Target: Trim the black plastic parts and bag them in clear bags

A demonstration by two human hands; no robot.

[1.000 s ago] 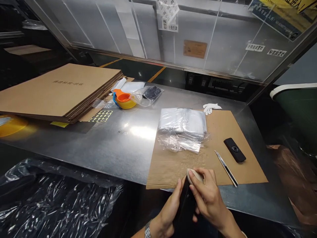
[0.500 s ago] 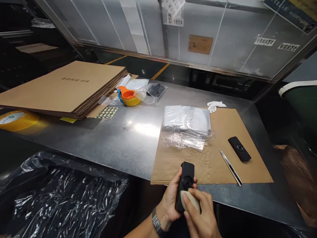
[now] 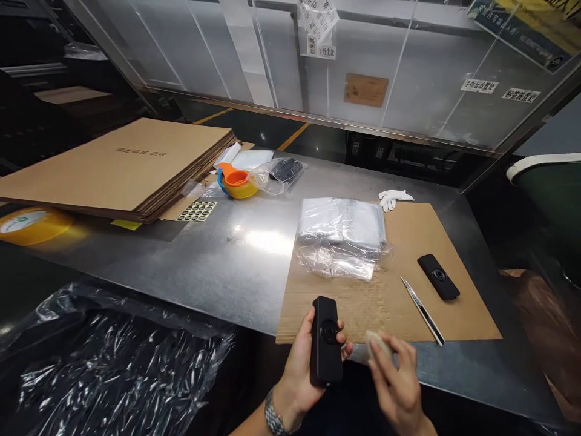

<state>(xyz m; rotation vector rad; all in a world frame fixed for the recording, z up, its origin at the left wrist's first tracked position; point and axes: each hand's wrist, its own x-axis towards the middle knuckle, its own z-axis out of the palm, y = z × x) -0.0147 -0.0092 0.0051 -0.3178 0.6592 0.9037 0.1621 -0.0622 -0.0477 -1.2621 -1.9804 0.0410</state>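
Note:
My left hand point(image 3: 297, 369) is wrapped round a black oblong device point(image 3: 326, 357) with a round, ringed part on its face, held up in front of the table edge. To the right of it, my right hand point(image 3: 399, 381) pinches a small pale beige pad point(image 3: 377, 344), slightly blurred and apart from the device. A second black device point(image 3: 438, 277) of the same shape lies on the cardboard sheet point(image 3: 390, 309). Beside it rests a pair of slim metal tweezers point(image 3: 423, 310).
Clear plastic bags point(image 3: 340, 227) are piled on the cardboard, with a white glove point(image 3: 394, 198) behind. Flat cartons point(image 3: 131, 163), a tape roll point(image 3: 34, 225), a sticker sheet point(image 3: 196, 211) and an orange tape dispenser point(image 3: 236, 177) occupy the left. Black plastic sheeting point(image 3: 118, 369) fills the lower left.
The pad in my right hand has come off the device and moved right. My left hand has shifted slightly left with the device, turning its face more towards me.

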